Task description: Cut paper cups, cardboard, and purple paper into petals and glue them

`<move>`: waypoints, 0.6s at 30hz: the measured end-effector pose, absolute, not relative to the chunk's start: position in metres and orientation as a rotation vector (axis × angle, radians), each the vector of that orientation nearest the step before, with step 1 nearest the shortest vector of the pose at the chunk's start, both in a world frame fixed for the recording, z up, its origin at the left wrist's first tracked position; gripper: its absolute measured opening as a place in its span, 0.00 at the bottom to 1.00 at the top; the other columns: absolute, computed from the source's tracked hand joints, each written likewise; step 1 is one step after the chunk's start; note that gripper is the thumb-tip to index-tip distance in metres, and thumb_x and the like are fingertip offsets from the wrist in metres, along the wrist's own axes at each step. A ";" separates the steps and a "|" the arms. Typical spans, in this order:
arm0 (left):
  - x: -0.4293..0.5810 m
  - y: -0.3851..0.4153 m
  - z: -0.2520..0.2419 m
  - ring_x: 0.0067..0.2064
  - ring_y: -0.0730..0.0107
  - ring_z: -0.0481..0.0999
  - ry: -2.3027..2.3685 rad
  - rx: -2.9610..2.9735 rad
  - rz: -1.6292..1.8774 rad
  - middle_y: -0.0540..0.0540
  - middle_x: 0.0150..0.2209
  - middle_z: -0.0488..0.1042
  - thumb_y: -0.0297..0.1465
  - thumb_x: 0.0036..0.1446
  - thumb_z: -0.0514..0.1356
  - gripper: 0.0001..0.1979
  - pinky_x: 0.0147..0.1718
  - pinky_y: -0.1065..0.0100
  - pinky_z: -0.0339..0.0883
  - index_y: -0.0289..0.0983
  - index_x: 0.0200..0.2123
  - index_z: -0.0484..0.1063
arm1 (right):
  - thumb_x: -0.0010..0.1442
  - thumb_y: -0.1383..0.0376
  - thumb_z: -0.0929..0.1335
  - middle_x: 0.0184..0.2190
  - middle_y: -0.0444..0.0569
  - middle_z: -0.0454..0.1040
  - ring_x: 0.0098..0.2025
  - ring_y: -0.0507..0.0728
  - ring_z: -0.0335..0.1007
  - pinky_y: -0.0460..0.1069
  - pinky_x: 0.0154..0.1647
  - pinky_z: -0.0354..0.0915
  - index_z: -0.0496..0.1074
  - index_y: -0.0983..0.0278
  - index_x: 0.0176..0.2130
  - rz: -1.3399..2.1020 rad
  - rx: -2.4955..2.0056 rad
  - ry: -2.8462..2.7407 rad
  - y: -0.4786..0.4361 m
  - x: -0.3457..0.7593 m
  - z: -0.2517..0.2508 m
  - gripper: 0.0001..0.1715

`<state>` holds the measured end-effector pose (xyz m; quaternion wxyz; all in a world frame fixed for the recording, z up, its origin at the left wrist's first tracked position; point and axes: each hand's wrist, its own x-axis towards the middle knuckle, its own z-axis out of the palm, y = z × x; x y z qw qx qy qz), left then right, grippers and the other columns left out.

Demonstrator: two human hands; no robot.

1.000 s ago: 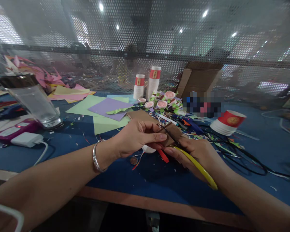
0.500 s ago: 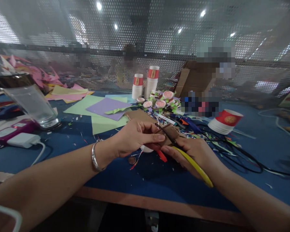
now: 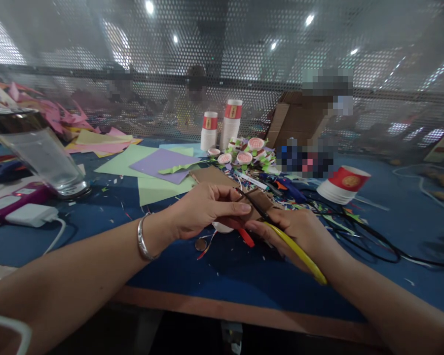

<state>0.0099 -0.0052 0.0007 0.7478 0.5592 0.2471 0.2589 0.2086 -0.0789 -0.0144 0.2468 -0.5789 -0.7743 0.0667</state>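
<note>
My left hand (image 3: 210, 209) is closed, thumb and fingers pinching a small piece of brown cardboard (image 3: 261, 199). Wrapped round the yellow handle of what look like scissors (image 3: 298, 251) is my right hand (image 3: 299, 229). Their dark blade lies across the cardboard between the two hands, its tip close to my left fingers. Just below my hands a red strip (image 3: 247, 237) sticks out. A white round thing (image 3: 222, 227) shows partly under my left hand, with a small brown disc (image 3: 200, 244) beside it.
Paper flowers (image 3: 244, 158) and stacked paper cups (image 3: 231, 123) stand behind my hands. Coloured paper sheets (image 3: 163, 165) and a glass of water (image 3: 54, 158) are at left. A red-and-white cup stack (image 3: 344, 185) and black cables (image 3: 377, 246) lie right. Paper scraps litter the blue table (image 3: 222, 281).
The view has shifted very slightly. Both hands keep nearly the same pose, with the scissors still across the cardboard.
</note>
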 end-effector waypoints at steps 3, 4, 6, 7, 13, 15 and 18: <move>0.009 -0.006 0.003 0.26 0.78 0.76 0.534 1.229 0.574 0.49 0.25 0.77 0.35 0.45 0.77 0.17 0.29 0.74 0.69 0.31 0.25 0.75 | 0.65 0.36 0.58 0.13 0.44 0.64 0.16 0.52 0.61 0.48 0.19 0.51 0.58 0.58 0.17 0.192 -1.560 -2.084 -0.078 0.210 -0.017 0.38; 0.009 -0.006 0.004 0.26 0.78 0.76 0.535 1.229 0.575 0.49 0.25 0.77 0.35 0.45 0.77 0.17 0.28 0.75 0.68 0.31 0.25 0.75 | 0.65 0.36 0.59 0.13 0.44 0.65 0.17 0.52 0.62 0.48 0.20 0.52 0.59 0.58 0.17 0.203 -1.549 -2.079 -0.079 0.210 -0.018 0.38; 0.009 -0.007 0.006 0.26 0.78 0.76 0.544 1.231 0.558 0.48 0.25 0.77 0.36 0.44 0.78 0.18 0.28 0.75 0.68 0.31 0.25 0.75 | 0.65 0.37 0.60 0.14 0.44 0.66 0.18 0.53 0.64 0.48 0.20 0.53 0.60 0.58 0.18 0.234 -1.534 -2.079 -0.079 0.210 -0.018 0.37; 0.009 -0.008 0.006 0.26 0.77 0.76 0.547 1.235 0.543 0.48 0.26 0.78 0.37 0.43 0.78 0.19 0.28 0.74 0.68 0.31 0.26 0.76 | 0.65 0.37 0.61 0.14 0.45 0.67 0.19 0.53 0.65 0.48 0.21 0.54 0.61 0.59 0.18 0.251 -1.534 -2.081 -0.079 0.209 -0.017 0.37; 0.012 -0.007 -0.001 0.27 0.77 0.77 0.527 1.215 0.567 0.49 0.25 0.77 0.38 0.43 0.78 0.20 0.29 0.74 0.68 0.31 0.26 0.74 | 0.64 0.36 0.60 0.13 0.44 0.65 0.18 0.52 0.63 0.47 0.21 0.55 0.61 0.59 0.15 0.333 -1.584 -2.022 -0.080 0.208 -0.016 0.40; 0.013 -0.006 -0.004 0.28 0.76 0.78 0.535 1.197 0.593 0.48 0.26 0.78 0.37 0.42 0.78 0.20 0.30 0.73 0.68 0.31 0.26 0.73 | 0.63 0.34 0.61 0.12 0.44 0.65 0.16 0.52 0.63 0.47 0.19 0.56 0.61 0.59 0.15 0.370 -1.612 -1.992 -0.079 0.208 -0.016 0.40; 0.013 -0.005 -0.005 0.27 0.76 0.77 0.567 1.199 0.608 0.49 0.24 0.77 0.37 0.43 0.78 0.20 0.29 0.73 0.68 0.32 0.25 0.72 | 0.62 0.34 0.61 0.10 0.43 0.65 0.14 0.52 0.65 0.47 0.17 0.58 0.60 0.59 0.15 0.504 -1.652 -1.943 -0.079 0.205 -0.015 0.40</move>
